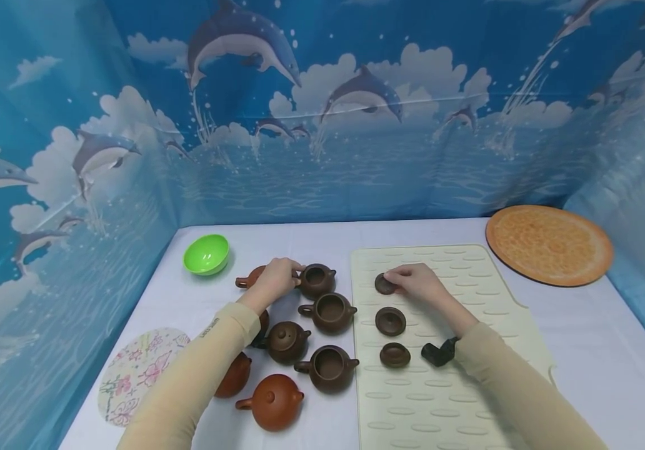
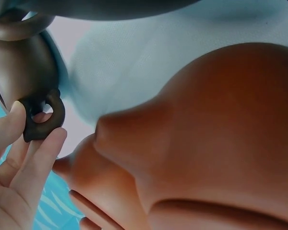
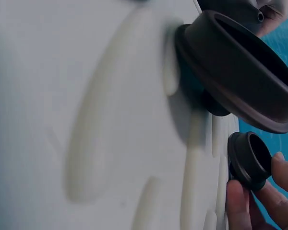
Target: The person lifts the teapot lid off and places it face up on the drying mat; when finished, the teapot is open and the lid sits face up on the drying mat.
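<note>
My left hand (image 1: 275,282) pinches the handle of a dark brown teapot (image 1: 317,282) standing lidless at the far side of the pots; the left wrist view shows thumb and fingers at the handle (image 2: 52,125). Over the cream mat, my right hand (image 1: 419,284) grips a small dark teapot lid (image 1: 384,285) by its edge, hollow side showing in the right wrist view. Two more dark lids, a middle one (image 1: 390,322) and a nearer one (image 1: 395,355), lie hollow side up on the mat. Two other lidless dark teapots (image 1: 331,314) stand in the same column.
Left of these are a lidded dark teapot (image 1: 285,342) and several reddish-brown teapots (image 1: 274,405), some partly behind my left arm. A green bowl (image 1: 207,255), a patterned round mat (image 1: 141,375) and a round tan board (image 1: 549,245) lie around. The ridged cream mat (image 1: 429,400) covers the right-centre.
</note>
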### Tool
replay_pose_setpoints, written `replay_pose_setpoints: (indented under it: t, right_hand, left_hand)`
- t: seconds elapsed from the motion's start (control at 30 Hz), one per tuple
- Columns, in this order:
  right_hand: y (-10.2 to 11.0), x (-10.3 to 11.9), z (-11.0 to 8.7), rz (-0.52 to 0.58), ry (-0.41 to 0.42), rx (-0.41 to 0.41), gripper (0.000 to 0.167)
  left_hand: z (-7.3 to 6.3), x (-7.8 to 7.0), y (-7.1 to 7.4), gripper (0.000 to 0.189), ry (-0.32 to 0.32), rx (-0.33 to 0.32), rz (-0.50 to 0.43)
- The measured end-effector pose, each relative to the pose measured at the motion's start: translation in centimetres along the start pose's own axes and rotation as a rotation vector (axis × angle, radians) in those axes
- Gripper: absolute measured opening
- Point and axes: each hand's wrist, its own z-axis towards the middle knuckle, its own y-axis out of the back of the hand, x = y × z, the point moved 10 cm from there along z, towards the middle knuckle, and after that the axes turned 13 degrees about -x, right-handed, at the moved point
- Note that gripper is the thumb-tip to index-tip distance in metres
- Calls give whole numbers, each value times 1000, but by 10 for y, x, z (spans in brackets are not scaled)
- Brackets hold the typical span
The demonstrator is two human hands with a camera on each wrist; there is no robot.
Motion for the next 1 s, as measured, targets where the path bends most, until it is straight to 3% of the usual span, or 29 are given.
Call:
replay_pose_setpoints:
  t: [0.37, 0.57, 0.67, 0.8, 0.9, 1.0]
  right_hand:
    - [-1, -3, -3, -13, -42, 24, 47]
    - [5, 1, -4, 11, -54, 35, 49]
    - [13, 6, -8, 17, -42, 17, 49]
    - [23, 28, -15, 8, 30, -37, 45]
    - [23, 56, -22, 12, 108, -61, 40]
    - [11, 86, -33, 30, 173, -36, 36]
  left_hand:
    - [-2, 1, -2, 40, -20, 39, -16]
    - [-11, 0, 26, 43, -105, -1, -89]
    - [-25, 1, 44, 41, -150, -21, -139]
    - [-56, 5, 58, 38, -212, -33, -212]
    - [-82, 13, 59, 35, -227, -35, -253]
    - [-103, 23, 52, 34, -220, -22, -283]
